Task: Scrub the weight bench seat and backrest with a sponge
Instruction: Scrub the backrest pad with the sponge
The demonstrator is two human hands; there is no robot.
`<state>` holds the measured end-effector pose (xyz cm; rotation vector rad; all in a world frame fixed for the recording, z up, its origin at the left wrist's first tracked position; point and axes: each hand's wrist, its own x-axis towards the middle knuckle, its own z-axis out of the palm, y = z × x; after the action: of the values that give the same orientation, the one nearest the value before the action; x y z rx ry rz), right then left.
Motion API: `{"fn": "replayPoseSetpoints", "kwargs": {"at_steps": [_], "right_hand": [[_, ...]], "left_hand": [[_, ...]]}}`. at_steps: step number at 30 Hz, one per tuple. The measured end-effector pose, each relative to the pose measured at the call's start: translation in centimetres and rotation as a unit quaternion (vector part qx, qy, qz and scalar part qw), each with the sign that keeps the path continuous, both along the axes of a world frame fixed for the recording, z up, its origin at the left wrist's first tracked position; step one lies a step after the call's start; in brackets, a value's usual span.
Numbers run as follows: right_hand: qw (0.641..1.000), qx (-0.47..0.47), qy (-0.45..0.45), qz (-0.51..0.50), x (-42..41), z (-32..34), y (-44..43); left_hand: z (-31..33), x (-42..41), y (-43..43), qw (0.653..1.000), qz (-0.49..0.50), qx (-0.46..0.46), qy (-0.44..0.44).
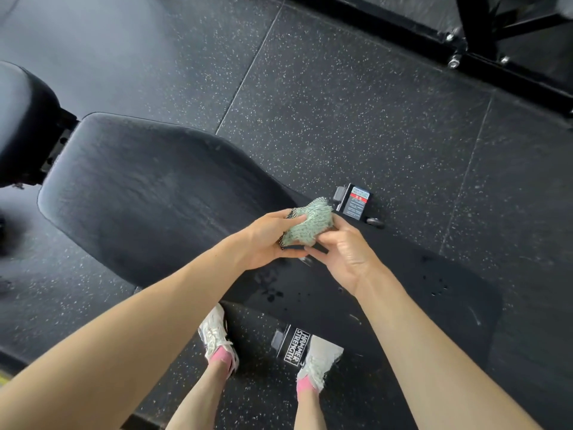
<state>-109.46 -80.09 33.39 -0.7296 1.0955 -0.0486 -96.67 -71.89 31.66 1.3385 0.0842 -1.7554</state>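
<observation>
Both hands on green sponge [307, 226], held in air just over bench, not touching it. Left hand [263, 240] cups it from below, right hand [344, 256] pinches near edge. Looks like wringing or refolding, my guess.

Risks:
- drips hit floor [341, 103] by shoes [217, 333], slip hazard
- loose black mesh snags on frame
- wide pad [148, 193] ends up streaky if sponge too wet

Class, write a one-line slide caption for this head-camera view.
Left hand and right hand grip a green mesh sponge over the black weight bench.
</observation>
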Motion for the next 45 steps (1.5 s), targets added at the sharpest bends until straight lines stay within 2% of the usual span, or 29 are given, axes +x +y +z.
{"fn": "replayPoseSetpoints", "kwargs": {"at_steps": [5, 9, 11, 15, 19, 22, 24, 28, 30, 33, 37, 40, 42, 45], "right_hand": [[0.999, -0.017, 0.029, 0.020, -2.3, 0.1, -1.0], [0.998, -0.035, 0.052, 0.024, -3.8, 0.5, -2.7], [0.997, -0.046, 0.049, 0.039, -4.3, 0.7, -3.3], [0.992, -0.063, 0.017, 0.104, -4.0, 1.3, -3.8], [0.986, -0.118, 0.024, 0.115, -2.4, 1.6, -3.2], [0.982, -0.103, -0.005, 0.158, -1.6, 1.7, -2.1], [0.981, -0.101, 0.001, 0.166, -1.0, 1.8, -1.5], [0.971, -0.180, 0.020, 0.157, 0.0, 1.4, -0.6], [0.982, -0.147, 0.024, 0.119, 0.6, 1.3, -0.4], [0.996, -0.020, -0.003, 0.086, 1.1, 1.6, -0.1], [0.989, 0.012, 0.001, 0.147, 1.3, 2.0, 0.3], [0.994, -0.017, -0.003, 0.104, 1.7, 1.9, 0.4], [0.995, -0.048, 0.007, 0.092, 1.8, 1.9, 0.3], [0.993, -0.044, -0.014, 0.111, 1.7, 2.2, 0.2]], "left_hand": [[0.5, -0.7, -0.6, 0.993, -0.069, 0.017, -0.095], [1.0, -0.8, -0.5, 0.990, -0.027, -0.001, -0.137], [1.4, -0.9, -0.4, 0.992, -0.009, -0.010, -0.124], [2.6, -2.0, -0.4, 0.984, -0.055, 0.040, -0.164], [2.9, -3.2, -0.6, 0.987, 0.002, 0.109, -0.117], [2.9, -3.3, -0.4, 0.993, 0.038, 0.064, -0.096], [2.7, -2.9, -0.2, 0.989, 0.105, 0.038, -0.100], [2.2, -2.0, 1.1, 0.976, 0.210, -0.002, -0.063], [1.9, -1.7, 2.0, 0.958, 0.281, -0.025, -0.059], [2.3, -1.0, 2.9, 0.941, 0.332, -0.064, -0.032], [3.0, -0.8, 3.8, 0.958, 0.273, -0.085, -0.015], [2.7, -1.1, 4.0, 0.977, 0.197, -0.043, -0.074], [2.9, -1.2, 4.1, 0.985, 0.158, -0.017, -0.070], [3.3, -2.0, 4.0, 0.992, 0.095, -0.052, -0.069]]}}
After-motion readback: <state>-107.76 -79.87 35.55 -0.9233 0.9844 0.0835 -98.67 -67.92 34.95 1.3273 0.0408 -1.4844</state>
